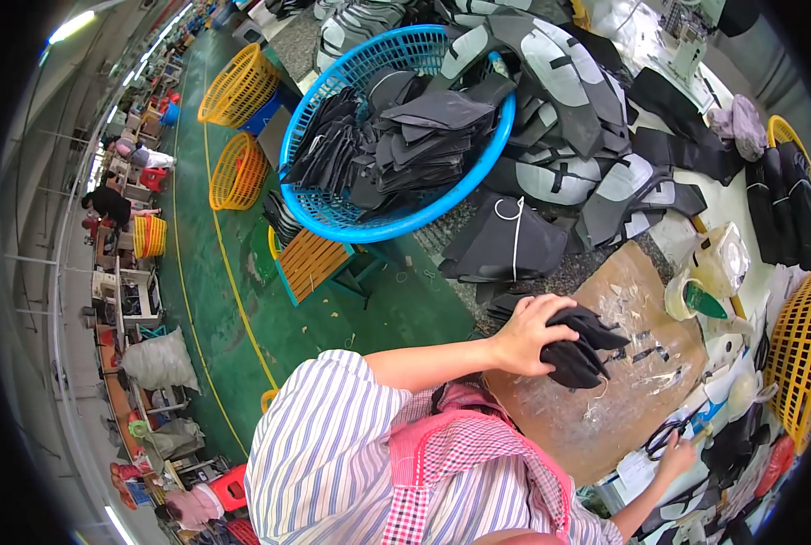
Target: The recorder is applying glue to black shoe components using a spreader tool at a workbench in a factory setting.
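Note:
My left hand (534,336) is closed around a bundle of black fabric pieces (580,350), held over a worn brown board (637,391). To the right, my right hand (676,457) is at the black-handled scissors (661,438) by the board's right edge, its fingers closed at the handle loops. How far the fingers go through the loops is too small to tell. A few short black strips (649,350) lie on the board beside the bundle. Beyond it sits a stack of dark sheets tied with white cord (512,238).
A blue basket (405,222) full of black cut pieces stands beyond my left arm. Grey-and-black padded parts (560,173) are heaped beside it. At the right are a white tub with a green tool (682,295) and a yellow basket (801,350). A slatted wooden stool (313,270) is on the green floor.

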A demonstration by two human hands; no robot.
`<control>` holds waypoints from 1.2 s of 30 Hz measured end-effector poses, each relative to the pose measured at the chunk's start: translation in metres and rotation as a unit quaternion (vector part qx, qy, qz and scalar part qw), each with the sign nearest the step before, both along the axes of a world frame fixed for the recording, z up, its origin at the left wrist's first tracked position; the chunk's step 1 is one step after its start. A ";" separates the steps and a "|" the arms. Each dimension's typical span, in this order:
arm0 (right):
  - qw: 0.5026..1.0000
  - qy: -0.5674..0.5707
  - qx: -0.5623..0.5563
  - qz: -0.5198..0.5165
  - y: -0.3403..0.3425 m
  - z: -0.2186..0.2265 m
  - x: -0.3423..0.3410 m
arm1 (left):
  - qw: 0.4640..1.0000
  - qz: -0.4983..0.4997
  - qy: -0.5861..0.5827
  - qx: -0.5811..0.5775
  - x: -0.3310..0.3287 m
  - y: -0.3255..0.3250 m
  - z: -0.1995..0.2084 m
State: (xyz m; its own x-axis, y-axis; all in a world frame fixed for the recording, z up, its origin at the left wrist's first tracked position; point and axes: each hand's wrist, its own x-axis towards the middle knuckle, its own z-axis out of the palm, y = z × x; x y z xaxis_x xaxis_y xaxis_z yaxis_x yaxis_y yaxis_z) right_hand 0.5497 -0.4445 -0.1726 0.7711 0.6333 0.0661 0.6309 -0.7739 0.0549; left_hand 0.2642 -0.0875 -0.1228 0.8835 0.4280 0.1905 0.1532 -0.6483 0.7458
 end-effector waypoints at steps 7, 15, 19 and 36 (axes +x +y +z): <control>0.940 0.050 0.335 0.044 0.120 0.055 -0.040 | 0.999 0.002 0.043 0.003 0.013 0.003 0.004; 0.797 0.469 0.377 0.052 0.129 0.011 -0.065 | 0.998 -0.006 0.058 -0.002 0.009 0.003 0.003; 0.748 0.476 0.427 -0.175 0.075 0.016 -0.022 | 0.999 -0.015 0.042 -0.026 0.009 0.008 0.000; 0.764 0.473 0.364 0.245 0.225 0.011 -0.108 | 0.998 0.002 0.055 -0.007 0.010 0.007 0.000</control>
State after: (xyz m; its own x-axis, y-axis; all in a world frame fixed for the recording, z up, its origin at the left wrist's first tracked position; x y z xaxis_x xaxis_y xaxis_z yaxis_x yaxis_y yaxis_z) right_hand 0.4415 -0.2195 -0.1614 0.3730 0.9226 0.0981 0.3457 -0.0401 -0.9375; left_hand 0.2739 -0.0810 -0.1227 0.8973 0.4330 0.0853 0.2376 -0.6368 0.7335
